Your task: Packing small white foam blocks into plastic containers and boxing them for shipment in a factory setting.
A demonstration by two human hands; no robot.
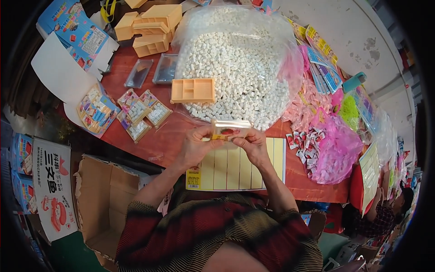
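My left hand [197, 144] and my right hand [253, 148] are both closed on a small tray with a clear lid [232, 129], one at each end. Red and yellow print shows through its top; what else is inside I cannot make out. Under the hands lies a yellow sheet with ruled columns [235, 170]. Just beyond is a large clear plastic bag heaped with small white pieces [235, 63]. An empty peach divided tray [193, 90] rests against the near left side of that heap.
Left of the heap sit several filled trays [135, 112], clear lids [139, 73] and stacked peach trays [152, 27]. A blue display box [93, 106] stands at the left edge. Red-and-white sachets [308, 147] and a pink bag [337, 154] lie right. An open carton [106, 199] stands below left.
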